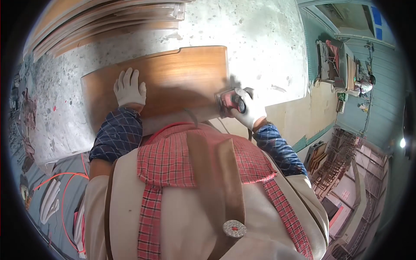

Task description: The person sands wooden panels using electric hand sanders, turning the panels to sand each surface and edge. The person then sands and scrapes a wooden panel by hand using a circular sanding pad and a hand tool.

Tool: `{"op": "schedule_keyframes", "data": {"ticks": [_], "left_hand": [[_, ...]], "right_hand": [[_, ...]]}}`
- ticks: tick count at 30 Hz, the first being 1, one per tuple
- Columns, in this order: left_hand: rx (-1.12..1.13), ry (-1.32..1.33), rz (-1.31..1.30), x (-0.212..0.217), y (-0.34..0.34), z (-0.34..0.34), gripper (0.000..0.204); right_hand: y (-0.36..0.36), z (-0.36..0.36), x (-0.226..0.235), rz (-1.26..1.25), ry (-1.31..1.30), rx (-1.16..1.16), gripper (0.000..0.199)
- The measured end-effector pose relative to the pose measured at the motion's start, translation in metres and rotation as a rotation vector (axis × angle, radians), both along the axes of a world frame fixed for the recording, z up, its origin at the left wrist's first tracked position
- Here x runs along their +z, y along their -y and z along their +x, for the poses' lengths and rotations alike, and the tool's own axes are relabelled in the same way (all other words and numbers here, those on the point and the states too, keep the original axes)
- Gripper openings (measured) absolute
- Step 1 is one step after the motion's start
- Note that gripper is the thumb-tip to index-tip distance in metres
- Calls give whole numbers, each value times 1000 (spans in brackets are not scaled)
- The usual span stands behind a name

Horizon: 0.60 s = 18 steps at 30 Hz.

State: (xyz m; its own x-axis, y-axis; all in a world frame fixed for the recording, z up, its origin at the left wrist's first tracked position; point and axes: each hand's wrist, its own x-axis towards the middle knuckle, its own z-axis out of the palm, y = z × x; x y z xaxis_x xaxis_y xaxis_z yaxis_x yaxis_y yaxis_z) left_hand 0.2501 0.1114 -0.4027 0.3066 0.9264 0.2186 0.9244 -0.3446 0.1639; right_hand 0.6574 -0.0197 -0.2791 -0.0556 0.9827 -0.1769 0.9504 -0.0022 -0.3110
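Observation:
A brown wooden panel [173,73] lies flat on the pale, spotted worktable in front of me. My left hand [129,89], in a white glove, rests on the panel's left part with its fingers stretched out. At the panel's right end, my right hand [251,110], also gloved, is wrapped round a red and black power sander [230,103]. The sander's base sits at the panel's right edge, and its underside is hidden. Fine dust pales the panel's near edge.
Several stacked wooden boards [130,21] lie at the table's far left. An orange hose [65,195] loops down at the lower left, beside the worktable [60,112]. Off to the right, another person [365,86] is near a loaded rack, and stacked wooden frames [342,160] stand farther down.

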Motion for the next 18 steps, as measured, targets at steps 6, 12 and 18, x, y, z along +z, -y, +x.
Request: {"op": "schedule_keyframes", "data": {"ticks": [6, 12, 18], "left_hand": [[43, -46, -65, -7, -2, 3, 53], [41, -31, -27, -4, -5, 8, 49], [13, 40, 45, -6, -2, 1, 50]], "right_hand": [[-123, -8, -5, 47, 129, 36, 72], [-170, -4, -7, -167, 132, 0, 72], [-39, -24, 11, -72, 277, 127, 74]]}}
